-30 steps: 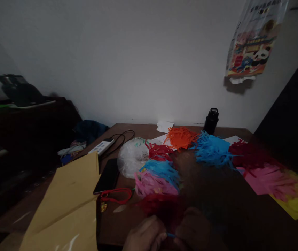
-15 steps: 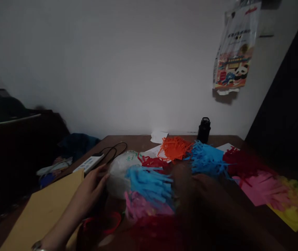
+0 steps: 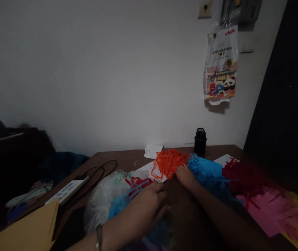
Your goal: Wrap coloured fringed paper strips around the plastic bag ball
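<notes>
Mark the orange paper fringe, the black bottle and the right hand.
orange paper fringe [image 3: 167, 163], head view, middle of the pile of cut strips.
black bottle [image 3: 200, 143], head view, middle of its body, below the cap.
right hand [image 3: 184, 175], head view, back of the hand, at the fringe's edge.

The table [image 3: 128, 158] looks like dark brown wood with a dull sheen. On it, the orange fringe [image 3: 167, 163] and the blue fringe [image 3: 208, 170] beside it are thin matt paper, cut into strips. Left of the orange fringe, the white bag [image 3: 103, 195] is crinkled, glossy plastic. Behind the orange fringe, the black bottle [image 3: 200, 141] looks smooth, faintly shiny.
</notes>
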Demonstrator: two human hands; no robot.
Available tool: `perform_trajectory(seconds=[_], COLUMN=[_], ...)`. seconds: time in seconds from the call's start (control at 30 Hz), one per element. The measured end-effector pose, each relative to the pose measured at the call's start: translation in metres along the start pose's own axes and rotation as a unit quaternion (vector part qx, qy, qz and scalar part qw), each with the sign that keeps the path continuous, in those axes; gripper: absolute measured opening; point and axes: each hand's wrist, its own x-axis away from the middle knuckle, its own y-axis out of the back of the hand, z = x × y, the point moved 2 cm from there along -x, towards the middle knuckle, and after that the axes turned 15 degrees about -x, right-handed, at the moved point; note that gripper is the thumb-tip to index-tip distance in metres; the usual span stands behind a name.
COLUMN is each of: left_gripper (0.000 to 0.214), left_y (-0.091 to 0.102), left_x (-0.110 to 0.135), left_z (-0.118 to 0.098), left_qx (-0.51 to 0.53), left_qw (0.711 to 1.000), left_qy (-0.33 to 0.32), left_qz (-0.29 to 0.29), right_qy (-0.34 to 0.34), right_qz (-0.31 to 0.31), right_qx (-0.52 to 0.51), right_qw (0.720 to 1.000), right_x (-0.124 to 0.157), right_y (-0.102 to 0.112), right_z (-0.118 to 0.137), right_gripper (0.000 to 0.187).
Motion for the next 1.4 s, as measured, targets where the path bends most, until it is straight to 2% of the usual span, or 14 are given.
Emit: perform_trajectory(seconds=[0.07,0.13,0.3,0.37,0.43,0.53,0.63,0.73,0.8,0.9,1.0,1.07,1.2,1.4], left_gripper=[0.012,0.012,0.024,0.025,0.015,0.005,0.014,0.016,0.021,0.024,0.021,0.020,0.020,0.021], left_y=[-0.020,-0.043,-0.100,-0.115,-0.123,-0.128,-0.128,-0.126,-0.126,-0.126,-0.129,-0.131,-0.134,-0.135], left_x=[-0.026,-0.052,-0.105,-0.117,-0.122,-0.118,-0.107,-0.097,-0.093,-0.091,-0.091,-0.090,-0.087,-0.085], left_z=[0.010,0.022,0.052,0.064,0.073,0.083,0.086,0.088,0.089,0.087,0.085,0.084,0.086,0.089], left_qx=[0.032,0.072,0.123,0.153,0.192,0.278,0.383,0.466,0.508,0.555,0.586,0.598,0.608,0.614], left_qw=[0.997,0.990,0.973,0.961,0.945,0.910,0.862,0.814,0.787,0.757,0.739,0.731,0.724,0.718], left_qy=[0.031,0.073,0.182,0.226,0.264,0.304,0.328,0.347,0.351,0.344,0.333,0.328,0.327,0.327], left_qz=[0.068,0.099,0.073,0.054,0.036,0.039,0.046,0.018,0.003,-0.004,-0.009,-0.010,-0.009,-0.009], right_qy=[-0.008,-0.020,-0.021,-0.002,0.017,0.005,-0.067,-0.131,-0.129,-0.053,0.023,0.035,0.026,-0.021], right_qz=[-0.027,-0.060,-0.078,-0.057,-0.035,-0.028,-0.025,-0.013,-0.024,-0.035,-0.012,0.002,0.027,0.026], right_qx=[-0.007,-0.024,-0.094,-0.124,-0.145,-0.143,-0.097,-0.045,-0.026,-0.038,-0.075,-0.089,-0.098,-0.045], right_qw=[1.000,0.998,0.992,0.991,0.989,0.989,0.993,0.990,0.991,0.997,0.997,0.995,0.994,0.998], right_x=[-0.002,0.000,0.000,-0.001,-0.002,-0.002,0.001,0.006,0.007,0.006,0.005,0.005,0.005,0.006], right_y=[0.004,0.010,0.016,0.016,0.017,0.021,0.029,0.041,0.051,0.060,0.052,0.043,0.033,0.041], right_z=[-0.005,-0.006,0.006,0.016,0.022,0.017,-0.005,-0.019,-0.013,0.015,0.044,0.051,0.041,0.024], right_gripper=[0.017,0.019,0.028,0.034,0.035,0.023,0.019,0.019,0.021,0.023,0.017,0.015,0.014,0.013])
